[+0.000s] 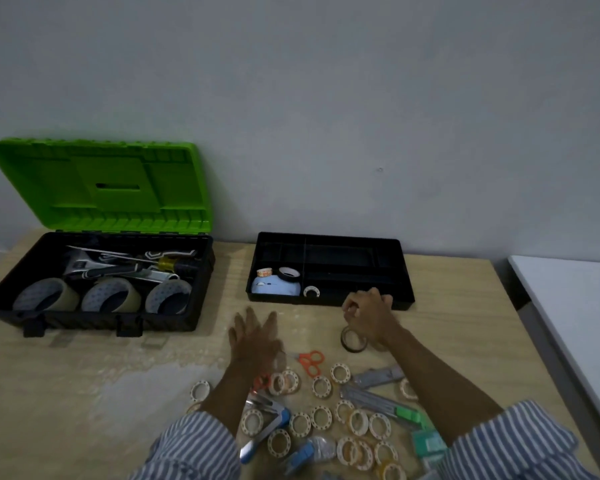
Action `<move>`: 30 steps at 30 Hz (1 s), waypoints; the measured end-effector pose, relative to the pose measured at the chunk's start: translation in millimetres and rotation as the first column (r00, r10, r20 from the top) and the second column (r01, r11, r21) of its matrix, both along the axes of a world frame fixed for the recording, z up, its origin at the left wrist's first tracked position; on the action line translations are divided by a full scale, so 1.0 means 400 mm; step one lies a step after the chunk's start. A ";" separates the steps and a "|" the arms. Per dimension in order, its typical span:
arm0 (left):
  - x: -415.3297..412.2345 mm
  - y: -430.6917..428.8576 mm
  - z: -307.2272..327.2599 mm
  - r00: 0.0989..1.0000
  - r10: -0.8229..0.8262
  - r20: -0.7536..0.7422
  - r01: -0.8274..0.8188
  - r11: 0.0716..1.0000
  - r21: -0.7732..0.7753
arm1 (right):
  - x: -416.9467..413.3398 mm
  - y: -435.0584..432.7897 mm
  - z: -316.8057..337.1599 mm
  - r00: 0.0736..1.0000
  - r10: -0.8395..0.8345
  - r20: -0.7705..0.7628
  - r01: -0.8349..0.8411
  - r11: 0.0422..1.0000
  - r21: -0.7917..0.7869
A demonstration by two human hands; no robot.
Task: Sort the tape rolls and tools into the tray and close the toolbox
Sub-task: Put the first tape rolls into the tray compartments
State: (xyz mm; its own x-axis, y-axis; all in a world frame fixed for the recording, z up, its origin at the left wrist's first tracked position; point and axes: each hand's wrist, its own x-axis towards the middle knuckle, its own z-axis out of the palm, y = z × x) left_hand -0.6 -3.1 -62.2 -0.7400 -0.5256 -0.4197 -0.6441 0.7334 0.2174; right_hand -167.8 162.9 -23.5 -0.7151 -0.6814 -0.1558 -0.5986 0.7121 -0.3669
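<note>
A black tray (pixel 395 271) lies on the table in front of me. It holds a blue item (pixel 274 285), a dark tape roll (pixel 288 273) and two small white rolls. My right hand (pixel 368 311) hovers at the tray's front edge with fingers curled; whether it holds anything I cannot tell. A dark tape roll (pixel 354 338) lies just below it. My left hand (pixel 255 336) is flat and open over the table, holding nothing. Several small white tape rolls (pixel 321 415) and tools lie near me. The toolbox (pixel 97 317) stands open at left.
The toolbox's green lid (pixel 101 185) leans against the wall; inside are three large tape rolls (pixel 111 295), a wrench and screwdrivers. Orange scissors (pixel 310 362), grey cutters (pixel 378 377) and blue-handled tools lie in the pile. A white surface (pixel 575 306) adjoins the table at right.
</note>
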 end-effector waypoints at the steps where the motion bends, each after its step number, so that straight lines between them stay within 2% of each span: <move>1: -0.002 0.007 0.001 0.999 0.036 0.018 -0.037 0.998 0.043 | 0.003 0.025 -0.001 1.000 0.025 0.002 -0.025 0.998 0.051; 5: -0.001 0.006 0.001 0.996 0.072 0.052 -0.076 0.993 0.088 | 0.011 0.085 -0.020 0.996 0.088 -0.024 -0.084 0.987 0.136; 10: 0.001 0.000 0.009 0.995 0.026 0.101 -0.029 0.999 0.029 | 0.039 0.123 -0.066 0.971 0.202 -0.130 -0.177 0.968 0.179; 19: -0.018 0.003 0.026 0.987 0.006 0.163 0.003 0.998 -0.058 | 0.067 0.146 -0.112 0.945 0.194 -0.263 -0.161 0.977 0.142; 24: -0.044 0.006 0.050 0.980 0.029 0.197 -0.032 0.999 0.012 | 0.061 0.147 -0.110 0.928 0.268 -0.258 -0.237 0.961 0.145; 28: -0.051 0.007 0.054 0.979 0.040 0.198 -0.043 0.999 0.012 | 0.051 0.119 -0.103 0.910 0.314 -0.271 -0.289 0.948 0.130; 30: -0.049 0.007 0.051 0.981 0.038 0.192 -0.041 0.999 0.013 | 0.052 0.096 -0.096 0.904 0.329 -0.274 -0.320 0.944 0.076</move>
State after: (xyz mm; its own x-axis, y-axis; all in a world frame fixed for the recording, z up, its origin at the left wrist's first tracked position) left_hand -20.1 -0.4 -41.8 -0.6238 -0.5445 -0.5607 -0.7037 0.7035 0.0997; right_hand -146.9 201.3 -61.7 -0.4721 -0.8815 -0.0056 -0.8733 0.4686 -0.1333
